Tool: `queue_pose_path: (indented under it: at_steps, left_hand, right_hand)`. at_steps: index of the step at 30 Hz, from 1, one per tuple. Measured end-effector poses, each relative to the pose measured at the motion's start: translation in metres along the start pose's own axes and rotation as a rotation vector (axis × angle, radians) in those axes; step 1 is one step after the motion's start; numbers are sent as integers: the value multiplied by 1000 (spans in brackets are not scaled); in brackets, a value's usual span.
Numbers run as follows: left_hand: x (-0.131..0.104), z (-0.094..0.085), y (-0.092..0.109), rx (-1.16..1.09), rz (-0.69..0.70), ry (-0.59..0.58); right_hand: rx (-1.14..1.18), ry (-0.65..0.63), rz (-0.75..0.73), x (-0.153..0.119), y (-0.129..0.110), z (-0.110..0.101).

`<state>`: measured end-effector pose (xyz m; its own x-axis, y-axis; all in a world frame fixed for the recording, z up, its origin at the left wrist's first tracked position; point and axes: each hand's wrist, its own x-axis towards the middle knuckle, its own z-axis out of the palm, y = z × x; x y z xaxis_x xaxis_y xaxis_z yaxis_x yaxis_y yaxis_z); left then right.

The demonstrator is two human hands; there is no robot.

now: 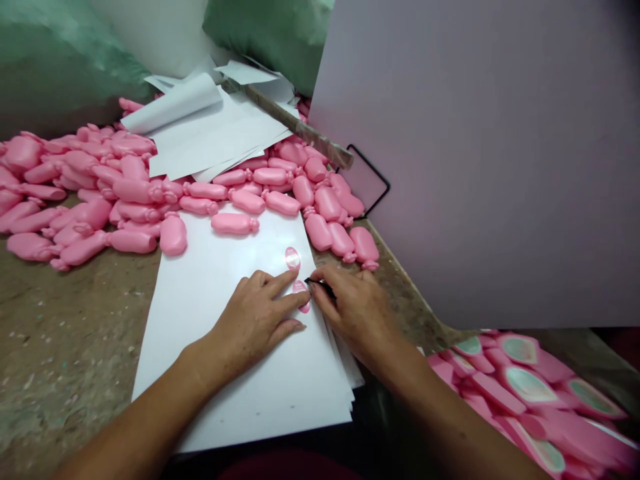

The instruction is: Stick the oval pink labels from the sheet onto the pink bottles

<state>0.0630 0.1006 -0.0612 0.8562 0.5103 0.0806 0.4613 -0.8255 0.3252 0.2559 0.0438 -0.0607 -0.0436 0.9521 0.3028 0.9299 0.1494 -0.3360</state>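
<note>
A stack of white sheets (225,373) lies on the table in front of me. Two oval pink stickers sit near its right side: the upper sticker (293,259) shows fully, while the lower sticker (305,308) is partly covered by my fingers. My left hand (260,308) rests on the sheet with its fingers apart, its fingertips touching the area around both stickers. Pinched in my right hand (355,308) is a small black pointed tool (325,288), its tip beside the lower sticker; its exact kind is unclear. One pink bottle (234,224) lies on the sheet's far part.
Many pink bottles (133,190) are heaped across the back and left. Loose white papers (200,133) and a wooden bar (300,130) lie over them. A large pale panel (475,167) rises at right, above more pink bottles with pale labels (530,385).
</note>
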Motion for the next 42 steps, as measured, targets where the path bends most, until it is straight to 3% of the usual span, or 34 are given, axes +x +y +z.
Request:
queue_pose_path:
  at_steps: [4, 7, 11, 19, 24, 31, 37, 42]
  left_hand:
    - [0, 1, 0, -5, 4, 11]
    - [0, 1, 0, -15, -5, 21]
    - [0, 0, 1, -41, -25, 14]
    - [-1, 2, 2, -39, -20, 37]
    - [0, 1, 1, -54, -20, 16]
    - [0, 3, 1, -31, -17, 34]
    - [0, 1, -1, -32, -9, 65]
    - [-15, -17, 9, -55, 36, -43]
  right_hand:
    - [89, -70, 81, 5, 0, -1]
    - [307, -126, 196, 5, 3, -2]
    - [438, -75, 274, 2, 8, -3]
    - [123, -75, 92, 0, 5, -2]
    - [-11, -62, 53, 2, 3, -3]
    - [131, -109, 82, 5, 3, -4]
    - [238, -29, 156, -3, 3, -6]
    - [281, -67, 29, -26, 2, -15]
